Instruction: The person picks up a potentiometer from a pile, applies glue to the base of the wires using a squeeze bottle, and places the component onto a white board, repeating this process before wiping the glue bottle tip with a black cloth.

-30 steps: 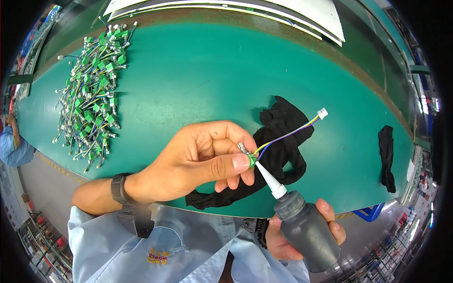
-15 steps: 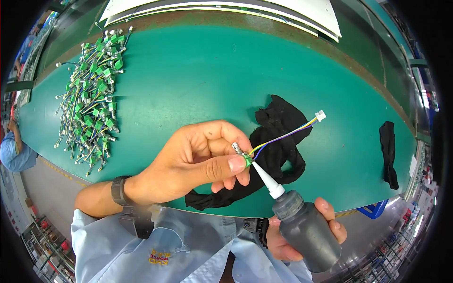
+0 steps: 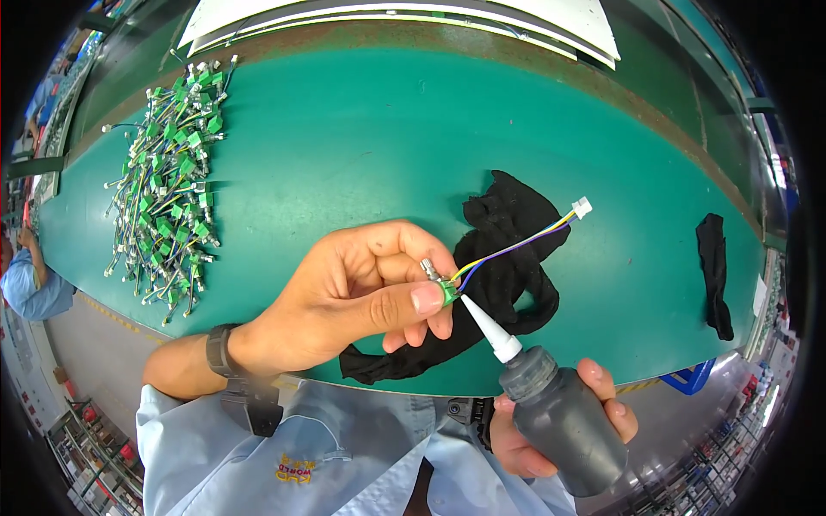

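Note:
Between thumb and fingers, my left hand [image 3: 370,292] pinches a small green connector [image 3: 448,292] with a metal threaded end. Yellow, white and blue wires [image 3: 516,246] run from it up to the right, ending in a white plug [image 3: 582,207]. My right hand [image 3: 516,443] is wrapped around a dark squeeze bottle [image 3: 568,426], which is tilted up to the left. Its white cone nozzle [image 3: 491,328] has its tip at the connector's wire side; whether they touch I cannot tell. Behind the wires a crumpled black cloth [image 3: 516,211] lies on the table.
A long heap of similar green connectors with wires [image 3: 168,189] lies on the left of the green table [image 3: 344,138]. A black strip of cloth [image 3: 713,275] is at the right edge. White panels [image 3: 413,19] stand along the far side. Another person's blue sleeve [image 3: 39,288] shows far left.
The whole view has shifted slightly. My hands, the connector and the bottle keep nearly the same position, with the nozzle tip still at the connector.

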Demonstrator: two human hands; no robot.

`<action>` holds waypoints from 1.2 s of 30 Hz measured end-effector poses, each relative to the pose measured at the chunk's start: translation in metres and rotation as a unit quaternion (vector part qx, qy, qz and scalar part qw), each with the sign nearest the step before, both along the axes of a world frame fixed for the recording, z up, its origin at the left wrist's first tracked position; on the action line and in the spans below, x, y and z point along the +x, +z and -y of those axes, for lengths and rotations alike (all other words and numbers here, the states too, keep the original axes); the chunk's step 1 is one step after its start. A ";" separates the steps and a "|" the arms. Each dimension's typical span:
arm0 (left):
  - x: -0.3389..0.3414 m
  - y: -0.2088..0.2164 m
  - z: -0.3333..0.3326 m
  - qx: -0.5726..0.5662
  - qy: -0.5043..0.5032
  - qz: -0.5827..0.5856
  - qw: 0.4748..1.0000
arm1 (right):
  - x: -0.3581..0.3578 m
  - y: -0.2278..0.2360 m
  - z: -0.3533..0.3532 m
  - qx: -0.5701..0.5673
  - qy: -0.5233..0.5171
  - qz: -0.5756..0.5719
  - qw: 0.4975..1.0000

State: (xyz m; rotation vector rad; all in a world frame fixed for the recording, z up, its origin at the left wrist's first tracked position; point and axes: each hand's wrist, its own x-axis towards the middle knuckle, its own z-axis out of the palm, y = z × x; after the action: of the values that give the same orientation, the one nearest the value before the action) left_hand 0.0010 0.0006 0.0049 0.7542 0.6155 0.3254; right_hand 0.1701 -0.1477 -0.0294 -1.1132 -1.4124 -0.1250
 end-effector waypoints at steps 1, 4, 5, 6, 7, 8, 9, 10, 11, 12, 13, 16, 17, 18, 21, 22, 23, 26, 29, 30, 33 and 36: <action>0.000 0.000 0.000 0.002 0.002 0.001 1.000 | -0.002 0.001 0.001 -0.016 0.041 -0.030 0.999; 0.000 0.000 0.000 0.005 0.003 0.000 1.000 | 0.004 -0.002 0.004 -0.032 -0.012 0.071 0.997; 0.000 0.000 0.001 0.006 0.005 -0.001 1.000 | 0.005 -0.003 0.005 -0.039 -0.038 0.122 0.991; 0.000 0.000 0.001 0.007 0.003 -0.002 1.000 | 0.005 -0.003 0.005 -0.039 -0.040 0.120 0.991; 0.000 0.000 0.001 0.009 0.004 -0.002 1.000 | 0.005 -0.003 0.004 -0.027 -0.048 0.090 0.994; 0.000 0.000 0.001 0.011 0.005 -0.002 1.000 | 0.006 -0.003 0.003 -0.015 -0.055 0.060 0.997; 0.000 0.000 0.001 0.014 0.006 -0.003 1.000 | 0.005 -0.003 0.003 -0.002 -0.062 0.029 0.998; 0.000 0.000 0.001 0.014 0.004 -0.004 1.000 | 0.004 -0.002 0.003 -0.002 -0.064 0.028 0.998; 0.000 0.000 0.001 0.015 0.007 -0.005 1.000 | 0.003 -0.001 0.003 -0.008 -0.053 0.010 0.999; 0.000 0.000 0.002 0.017 0.010 -0.006 1.000 | 0.001 0.000 0.004 -0.014 -0.041 -0.008 0.999; 0.000 0.000 0.002 0.018 0.012 -0.007 1.000 | -0.001 0.001 0.004 -0.019 -0.029 -0.026 0.999; 0.000 0.001 0.002 0.016 0.009 -0.013 1.000 | -0.006 0.003 0.005 -0.035 0.005 -0.078 0.996; 0.001 0.001 0.002 0.014 0.008 -0.016 1.000 | -0.007 0.003 0.006 -0.040 0.016 -0.096 0.994; 0.001 0.002 0.001 0.015 0.006 -0.017 1.000 | -0.006 0.002 0.004 -0.040 0.013 -0.097 0.994; 0.002 0.004 0.001 0.013 0.004 -0.030 0.999 | 0.003 -0.009 -0.004 0.037 -0.079 0.013 0.996; 0.002 0.004 0.001 0.014 0.002 -0.032 0.999 | 0.003 -0.009 -0.003 0.038 -0.081 0.011 0.996; 0.002 0.005 0.001 0.010 0.002 -0.035 0.999 | 0.003 -0.009 -0.003 0.043 -0.080 0.011 0.996; 0.003 0.005 0.001 0.002 0.002 -0.043 0.999 | 0.004 -0.010 -0.004 0.053 -0.080 0.009 0.995; 0.003 0.004 0.001 -0.015 0.008 -0.029 0.999 | 0.007 -0.013 -0.004 0.070 -0.087 0.032 0.993; 0.003 0.004 0.001 -0.014 0.007 -0.031 0.999 | 0.008 -0.013 -0.002 0.071 -0.088 0.030 0.993; 0.003 0.006 0.001 -0.014 0.003 -0.035 0.999 | 0.009 -0.010 0.010 0.003 -0.114 0.076 0.991; 0.003 0.006 0.002 -0.014 -0.002 -0.036 0.999 | 0.006 -0.012 0.003 0.035 -0.101 0.043 0.993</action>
State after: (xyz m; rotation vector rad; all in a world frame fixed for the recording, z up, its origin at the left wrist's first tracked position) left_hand 0.0043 -0.0010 0.0108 0.7428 0.6849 0.2876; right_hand 0.1761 -0.1511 -0.0417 -1.2025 -1.3568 -0.3686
